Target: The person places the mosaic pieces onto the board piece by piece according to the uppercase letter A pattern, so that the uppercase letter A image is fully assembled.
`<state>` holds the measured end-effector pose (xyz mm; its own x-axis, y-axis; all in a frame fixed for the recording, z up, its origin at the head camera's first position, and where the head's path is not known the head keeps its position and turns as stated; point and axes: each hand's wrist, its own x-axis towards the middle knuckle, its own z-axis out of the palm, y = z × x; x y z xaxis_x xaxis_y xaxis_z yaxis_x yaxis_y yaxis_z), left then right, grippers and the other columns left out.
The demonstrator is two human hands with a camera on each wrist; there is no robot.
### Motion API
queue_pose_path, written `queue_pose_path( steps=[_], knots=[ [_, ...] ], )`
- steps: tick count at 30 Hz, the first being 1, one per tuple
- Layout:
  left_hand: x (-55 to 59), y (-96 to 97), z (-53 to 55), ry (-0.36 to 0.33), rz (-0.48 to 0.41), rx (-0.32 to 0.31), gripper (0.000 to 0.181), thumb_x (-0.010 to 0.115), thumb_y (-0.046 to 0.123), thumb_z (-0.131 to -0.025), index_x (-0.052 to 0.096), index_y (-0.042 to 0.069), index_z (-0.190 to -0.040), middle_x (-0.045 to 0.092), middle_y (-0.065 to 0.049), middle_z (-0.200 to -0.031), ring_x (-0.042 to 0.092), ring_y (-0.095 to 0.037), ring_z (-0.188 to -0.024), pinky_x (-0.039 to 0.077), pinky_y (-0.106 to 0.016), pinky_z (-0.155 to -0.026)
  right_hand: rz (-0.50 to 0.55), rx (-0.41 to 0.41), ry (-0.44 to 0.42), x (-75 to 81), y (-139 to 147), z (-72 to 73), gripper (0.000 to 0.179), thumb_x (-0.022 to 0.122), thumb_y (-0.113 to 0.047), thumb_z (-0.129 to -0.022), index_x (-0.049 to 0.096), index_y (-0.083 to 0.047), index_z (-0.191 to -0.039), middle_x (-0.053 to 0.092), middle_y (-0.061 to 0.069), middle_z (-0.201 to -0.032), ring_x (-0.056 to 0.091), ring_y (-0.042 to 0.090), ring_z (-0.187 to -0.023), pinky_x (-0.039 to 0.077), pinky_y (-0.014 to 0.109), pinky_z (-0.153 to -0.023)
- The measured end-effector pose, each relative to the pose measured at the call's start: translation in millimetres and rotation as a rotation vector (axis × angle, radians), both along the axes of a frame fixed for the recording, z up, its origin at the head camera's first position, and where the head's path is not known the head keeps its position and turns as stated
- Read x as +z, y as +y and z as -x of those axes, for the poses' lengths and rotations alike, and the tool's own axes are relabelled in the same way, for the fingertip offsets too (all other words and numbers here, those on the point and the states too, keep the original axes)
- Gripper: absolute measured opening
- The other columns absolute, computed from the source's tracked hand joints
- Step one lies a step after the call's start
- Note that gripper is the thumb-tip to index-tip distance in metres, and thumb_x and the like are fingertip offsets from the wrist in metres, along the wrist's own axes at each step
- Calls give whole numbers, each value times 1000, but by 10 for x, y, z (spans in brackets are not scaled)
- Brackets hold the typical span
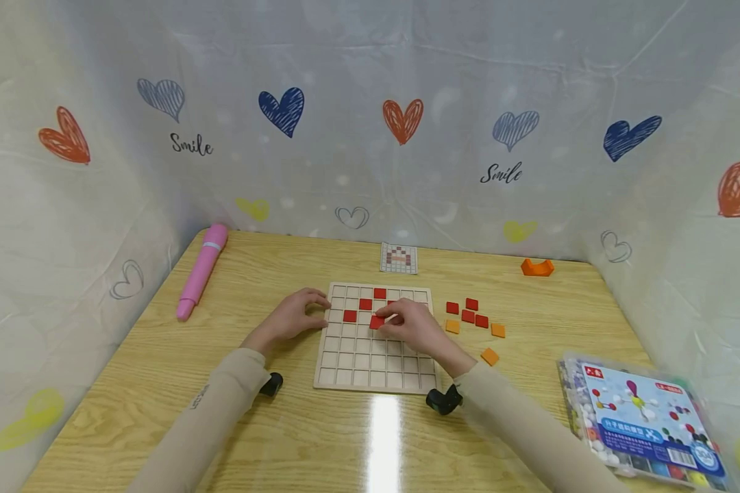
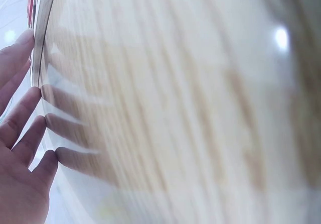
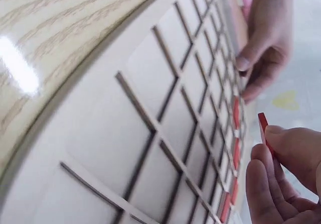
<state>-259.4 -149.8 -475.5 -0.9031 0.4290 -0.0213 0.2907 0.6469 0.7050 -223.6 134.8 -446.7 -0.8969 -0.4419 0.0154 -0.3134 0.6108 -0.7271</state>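
A wooden grid board (image 1: 358, 370) lies on the table, with several red square tiles (image 1: 349, 315) set in its upper cells. Between thumb and fingers my right hand (image 1: 414, 325) pinches one red tile (image 3: 264, 128); the right wrist view shows it held edge-on above the board. At the board's left edge, my left hand (image 1: 292, 315) rests with fingers spread. Its fingertips (image 2: 33, 94) touch the board's side in the left wrist view, and nothing is gripped. My right hand partly hides tiles at the board's upper right.
Right of the board lie loose red tiles (image 1: 467, 315) and orange tiles (image 1: 490, 356). A small pattern card (image 1: 399, 259) sits behind it. Around the table stand a pink stick-shaped object (image 1: 202, 272), an orange curved piece (image 1: 537, 268) and a plastic box (image 1: 644, 421).
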Motion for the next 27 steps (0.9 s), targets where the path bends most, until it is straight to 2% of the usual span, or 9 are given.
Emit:
queue_pose_path(
  steps=[8,12,17,22,27],
  knots=[
    [-3,-14,8,13,3,-2,33,75,15,-87,68,5,-118,52,-16,-138,42,-37,-133,31,-52,-113,-79,65,4,-141,-213,63,24,71,-10,-87,74,-8,-112,71,3,-107,66,15,-90,54,32,-79],
    [-8,-11,15,31,7,-6,32,75,14,-87,68,4,-117,52,-17,-136,43,-37,-132,31,-52,-112,-88,89,14,-147,-285,83,24,71,-9,-88,74,-8,-111,71,4,-107,66,16,-92,54,32,-79],
    [-10,-4,17,22,12,-1,32,75,15,-87,68,5,-117,52,-16,-136,43,-36,-132,32,-51,-113,-102,101,32,-148,-369,118,22,70,-8,-88,74,-6,-109,69,4,-107,63,17,-92,53,30,-79],
    [-3,-1,9,11,10,2,32,75,15,-87,68,5,-117,52,-15,-137,43,-35,-132,32,-51,-113,-132,121,42,-161,-441,148,20,69,-7,-89,74,-6,-108,69,4,-102,60,16,-92,51,28,-78],
    [1,-10,1,32,1,-15,32,74,14,-88,67,3,-117,52,-17,-136,43,-38,-131,33,-53,-111,-159,138,72,-154,-499,163,19,70,-7,-88,75,-7,-106,69,3,-97,57,15,-89,49,27,-75]
  ],
)
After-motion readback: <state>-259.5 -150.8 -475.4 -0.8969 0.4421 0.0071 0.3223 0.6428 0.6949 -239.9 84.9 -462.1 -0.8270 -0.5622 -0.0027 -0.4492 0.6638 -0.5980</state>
